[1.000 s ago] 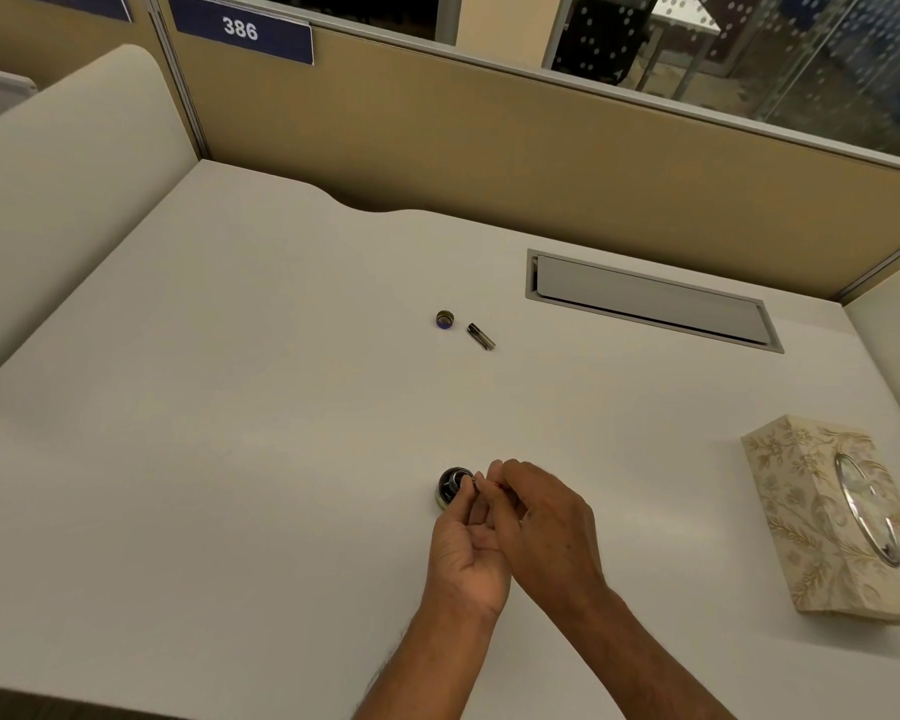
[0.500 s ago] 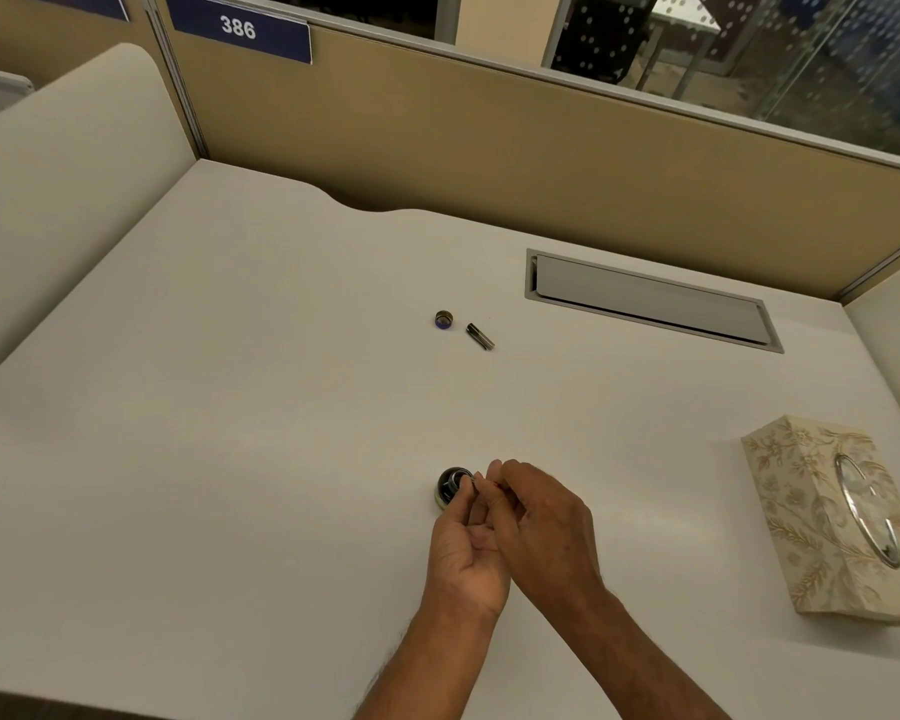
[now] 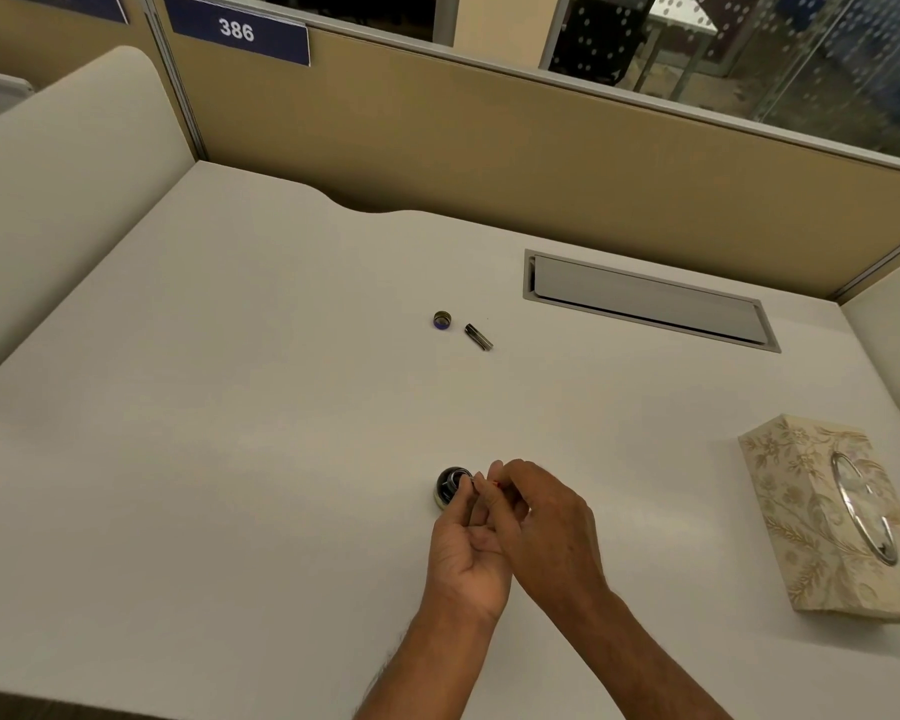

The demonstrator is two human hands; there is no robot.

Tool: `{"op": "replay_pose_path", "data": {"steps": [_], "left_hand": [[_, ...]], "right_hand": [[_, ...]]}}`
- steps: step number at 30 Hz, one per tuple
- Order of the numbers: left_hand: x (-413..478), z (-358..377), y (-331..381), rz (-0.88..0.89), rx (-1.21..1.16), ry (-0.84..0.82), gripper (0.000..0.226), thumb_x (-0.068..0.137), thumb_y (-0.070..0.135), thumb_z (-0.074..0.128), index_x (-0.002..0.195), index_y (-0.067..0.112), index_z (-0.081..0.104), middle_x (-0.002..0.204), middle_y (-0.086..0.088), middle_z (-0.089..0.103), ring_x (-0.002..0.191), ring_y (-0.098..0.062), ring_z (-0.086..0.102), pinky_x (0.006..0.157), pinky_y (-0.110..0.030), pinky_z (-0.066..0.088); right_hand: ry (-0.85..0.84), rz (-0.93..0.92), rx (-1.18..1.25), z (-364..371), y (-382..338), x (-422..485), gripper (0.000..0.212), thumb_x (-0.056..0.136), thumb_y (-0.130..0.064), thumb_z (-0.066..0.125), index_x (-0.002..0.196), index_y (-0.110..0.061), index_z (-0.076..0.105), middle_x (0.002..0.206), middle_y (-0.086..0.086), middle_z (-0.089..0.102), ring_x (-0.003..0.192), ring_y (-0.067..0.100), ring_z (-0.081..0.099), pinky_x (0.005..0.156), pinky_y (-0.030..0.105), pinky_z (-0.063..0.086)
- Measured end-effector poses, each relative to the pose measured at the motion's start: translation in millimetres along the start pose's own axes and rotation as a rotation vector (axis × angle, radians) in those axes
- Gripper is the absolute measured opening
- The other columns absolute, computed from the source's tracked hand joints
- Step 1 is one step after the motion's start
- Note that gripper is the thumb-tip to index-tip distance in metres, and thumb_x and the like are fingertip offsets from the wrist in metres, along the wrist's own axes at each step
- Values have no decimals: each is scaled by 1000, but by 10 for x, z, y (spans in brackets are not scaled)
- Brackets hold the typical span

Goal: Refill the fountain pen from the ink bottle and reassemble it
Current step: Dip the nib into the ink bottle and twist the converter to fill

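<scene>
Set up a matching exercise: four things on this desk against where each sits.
Things:
1. small round bottle cap with a purple rim
2. short dark metal pen barrel
3. dark round glass ink bottle
4. beige floral tissue box

Places:
A. at the desk's right edge
B. at the fingertips of both hands
C. mid-desk, left of its neighbour
D. mid-desk, right of its neighbour

Pairs: 1-C, 2-D, 3-B, 4-A

office | partitioned desk (image 3: pixel 230 407) | number plate (image 3: pixel 237 31) (386) | glass wall (image 3: pixel 827 54)
</scene>
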State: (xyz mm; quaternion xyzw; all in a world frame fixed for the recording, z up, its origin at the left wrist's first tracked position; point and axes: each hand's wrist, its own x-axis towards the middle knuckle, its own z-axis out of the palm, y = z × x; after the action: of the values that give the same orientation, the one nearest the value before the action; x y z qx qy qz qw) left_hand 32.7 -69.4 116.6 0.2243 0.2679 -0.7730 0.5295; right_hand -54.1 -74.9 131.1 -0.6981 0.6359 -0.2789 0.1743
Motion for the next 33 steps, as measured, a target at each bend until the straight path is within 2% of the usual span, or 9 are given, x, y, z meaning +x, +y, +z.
{"op": "replay_pose_path", "data": {"steps": [7,13,19,24,28,33], "left_hand": [[-24,-7,-22,-6,17,-21,30,103,21,55,105,-4,71,92,-23,78,80,-35,80,58,-43,65],[-41,-1,-25,15,49,-16,32,103,20,56,98,-5,74,91,-23,78,79,-35,80,59,-44,65],[-58,10,-29,15,74,-8,36,102,19,57,88,-6,79,90,-23,79,78,-35,80,58,-42,65],[-83,25,-49,-17,71,-26,28,102,19,58,106,-5,71,97,-23,78,84,-35,80,61,-42,65],[-102,17,-65,-13,88,-23,27,101,19,59,110,-4,69,103,-23,76,87,-35,79,63,-42,65],[-134,-7,-79,3,114,-16,27,100,19,59,104,-4,72,102,-24,78,88,-37,79,68,-45,66]], "right_hand": [[13,-4,16,-49,-11,-37,16,94,-31,66,80,-27,59,70,-13,59,66,9,58,59,32,53],[11,-7,26,-53,-8,-50,16,94,-33,66,81,-27,60,70,-14,60,66,8,59,59,29,54],[5,6,33,-84,-23,-66,17,95,-34,64,81,-27,59,71,-12,61,68,11,60,60,32,53],[16,14,49,-147,-46,-92,14,95,-33,65,83,-27,61,73,-12,64,70,10,62,62,31,55],[26,4,49,-187,-47,-123,9,94,-33,67,86,-29,64,76,-15,65,72,7,64,64,26,55],[18,13,67,-217,-48,-176,9,95,-34,65,86,-30,63,76,-15,66,74,7,64,63,27,55]]}}
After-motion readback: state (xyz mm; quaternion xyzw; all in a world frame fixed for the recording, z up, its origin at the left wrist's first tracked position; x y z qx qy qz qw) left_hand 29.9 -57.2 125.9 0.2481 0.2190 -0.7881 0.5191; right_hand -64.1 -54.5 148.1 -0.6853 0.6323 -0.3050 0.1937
